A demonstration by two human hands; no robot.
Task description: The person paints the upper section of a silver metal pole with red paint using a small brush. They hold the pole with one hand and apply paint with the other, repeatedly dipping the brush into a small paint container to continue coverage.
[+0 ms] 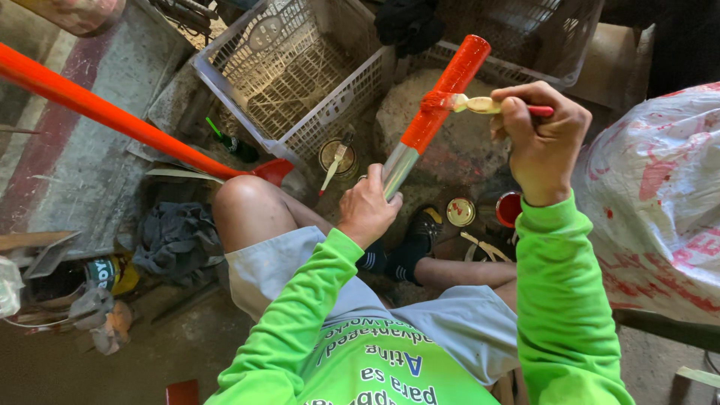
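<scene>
The person sat low on the ground in a bright green long-sleeved shirt and pale shorts, knees spread. The left hand (367, 212) had its fingers wrapped tight around the bare silver end of a metal pipe (431, 116), holding it tilted up and away from the body. The upper part of that pipe was coated in wet orange-red paint; the lower part was still plain metal. The right hand (537, 135) had its fingers pinched together on the red handle of a small paintbrush (471, 103), whose bristles lay against the painted stretch of the pipe near its top.

Down between the feet stood an open paint can (509, 208) with red paint inside, and just beside it lay a round lid (460, 211), pale gold on its upturned face. Farther forward was another open tin (338, 155) with a second brush resting across it. Behind these stood a white plastic crate (289, 71) with latticed walls; I could not tell whether it held anything. A long orange-painted pole (105, 112) ran in from the left towards the knee. A crumpled dark rag (176, 236) lay on the floor to the left, and a big white printed sack (660, 195) bulged at the right.
</scene>
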